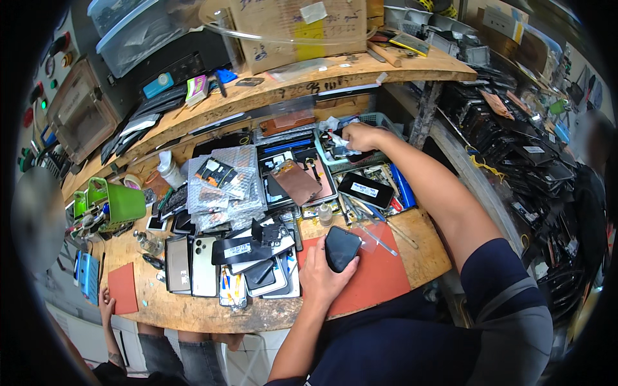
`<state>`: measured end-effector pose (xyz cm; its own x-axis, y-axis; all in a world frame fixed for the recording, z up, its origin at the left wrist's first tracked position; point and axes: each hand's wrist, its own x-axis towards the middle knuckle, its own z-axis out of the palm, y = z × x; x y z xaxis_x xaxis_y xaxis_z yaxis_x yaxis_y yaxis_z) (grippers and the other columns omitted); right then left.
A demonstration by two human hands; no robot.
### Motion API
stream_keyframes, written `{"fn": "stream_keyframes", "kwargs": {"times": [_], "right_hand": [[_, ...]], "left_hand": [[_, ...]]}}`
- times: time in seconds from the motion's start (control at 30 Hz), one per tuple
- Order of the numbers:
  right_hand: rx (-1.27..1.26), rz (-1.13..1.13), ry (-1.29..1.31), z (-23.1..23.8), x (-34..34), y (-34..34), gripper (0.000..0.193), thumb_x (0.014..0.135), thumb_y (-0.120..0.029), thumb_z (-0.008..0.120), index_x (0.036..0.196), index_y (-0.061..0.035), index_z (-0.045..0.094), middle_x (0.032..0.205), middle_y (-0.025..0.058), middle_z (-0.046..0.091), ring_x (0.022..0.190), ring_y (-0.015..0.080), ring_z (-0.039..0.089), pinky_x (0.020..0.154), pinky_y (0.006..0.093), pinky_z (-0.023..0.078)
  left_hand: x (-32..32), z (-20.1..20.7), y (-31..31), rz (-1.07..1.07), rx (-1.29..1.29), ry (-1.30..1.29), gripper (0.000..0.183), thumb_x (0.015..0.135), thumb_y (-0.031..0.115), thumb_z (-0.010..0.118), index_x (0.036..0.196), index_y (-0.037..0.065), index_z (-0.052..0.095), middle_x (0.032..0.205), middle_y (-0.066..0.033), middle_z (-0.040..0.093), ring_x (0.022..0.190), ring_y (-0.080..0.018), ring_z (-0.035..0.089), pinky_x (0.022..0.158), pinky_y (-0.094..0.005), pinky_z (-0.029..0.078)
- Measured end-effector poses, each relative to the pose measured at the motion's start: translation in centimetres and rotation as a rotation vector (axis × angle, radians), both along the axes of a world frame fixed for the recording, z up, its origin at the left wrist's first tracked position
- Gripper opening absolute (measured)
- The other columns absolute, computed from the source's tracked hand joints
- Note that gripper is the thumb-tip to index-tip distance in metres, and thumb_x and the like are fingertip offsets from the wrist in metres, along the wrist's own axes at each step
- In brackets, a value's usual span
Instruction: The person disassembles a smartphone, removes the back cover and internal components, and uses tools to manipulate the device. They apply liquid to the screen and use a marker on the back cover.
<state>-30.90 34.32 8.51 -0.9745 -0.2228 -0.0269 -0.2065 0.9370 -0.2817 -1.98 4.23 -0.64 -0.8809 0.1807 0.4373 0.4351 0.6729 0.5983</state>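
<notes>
My left hand [320, 278] is wrapped round a smartphone [343, 244] with a dark screen, tilted above the red mat [380, 276]. My right arm stretches out to the far side of the bench, and my right hand [363, 137] is in a pale green basket [324, 154]. Its fingers are bent down among crumpled white pieces [337, 139] there; what they grip, if anything, is hidden. Beside the held phone lie a clear plastic film [368, 239] and a thin tweezer-like tool [385, 245]. A small glass bottle [325, 215] stands just beyond it.
Stacked phones and parts [257, 260] and bubble-wrapped items [225, 183] crowd the bench's middle. A black phone with a label [366, 190] lies below the basket. Above runs a wooden shelf [270, 93] with a cardboard box [302, 35]. At left, another person's hand [106, 305] touches a red pad [123, 288].
</notes>
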Motion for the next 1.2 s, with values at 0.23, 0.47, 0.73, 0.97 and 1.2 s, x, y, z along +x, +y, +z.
{"fn": "stream_keyframes", "kwargs": {"times": [0.23, 0.47, 0.73, 0.97, 1.2], "right_hand": [[-0.314, -0.079, 0.478, 0.0, -3.0, 7.0, 0.024, 0.103, -0.004, 0.066, 0.123, 0.0029, 0.076, 0.112, 0.0184, 0.081, 0.106, 0.0276, 0.078, 0.091, 0.0396, 0.060], [-0.325, 0.032, 0.468, 1.9, -1.5, 2.7, 0.026, 0.100, -0.017, 0.078, 0.111, 0.0059, 0.073, 0.098, 0.0186, 0.078, 0.086, 0.0268, 0.071, 0.083, 0.0391, 0.056], [-0.285, 0.231, 0.251, 7.1, 7.1, -5.0, 0.036, 0.106, -0.027, 0.070, 0.092, 0.0053, 0.064, 0.075, 0.0191, 0.059, 0.070, 0.0240, 0.058, 0.070, 0.0420, 0.049], [-0.232, 0.625, 0.271, 11.0, 14.8, -11.9, 0.030, 0.102, -0.019, 0.074, 0.083, 0.0022, 0.063, 0.074, 0.0229, 0.062, 0.069, 0.0444, 0.059, 0.067, 0.0461, 0.048], [-0.517, 0.288, 0.246, 7.4, 7.6, -4.3, 0.037, 0.111, -0.032, 0.067, 0.093, -0.0002, 0.069, 0.078, 0.0121, 0.064, 0.074, 0.0281, 0.059, 0.073, 0.0414, 0.051]], "left_hand": [[0.4, 0.1, 0.3, -0.065, 0.056, -0.144, 0.091, 0.082, 0.051, 0.091, 0.151, 0.003, 0.057, 0.117, -0.0209, 0.070, 0.107, -0.0391, 0.074, 0.085, -0.0487, 0.061], [2.0, 1.2, -1.1, -0.323, -0.224, -0.140, 0.086, 0.075, 0.045, 0.094, 0.141, -0.001, 0.061, 0.119, -0.0181, 0.059, 0.115, -0.0375, 0.062, 0.093, -0.0480, 0.056], [-4.4, 5.0, -3.4, -0.165, 0.262, 0.127, 0.046, 0.097, 0.024, 0.079, 0.135, 0.001, 0.067, 0.108, -0.0179, 0.064, 0.103, -0.0361, 0.068, 0.087, -0.0469, 0.056], [-16.1, 11.0, -2.2, -0.201, 0.545, 0.184, 0.019, 0.103, 0.013, 0.070, 0.112, -0.002, 0.076, 0.101, -0.0180, 0.075, 0.099, -0.0378, 0.073, 0.087, -0.0450, 0.059], [-14.7, 12.5, -7.2, 0.417, 0.301, 0.562, 0.024, 0.110, 0.015, 0.065, 0.098, -0.002, 0.075, 0.093, -0.0180, 0.076, 0.085, -0.0363, 0.074, 0.079, -0.0454, 0.056]]}}
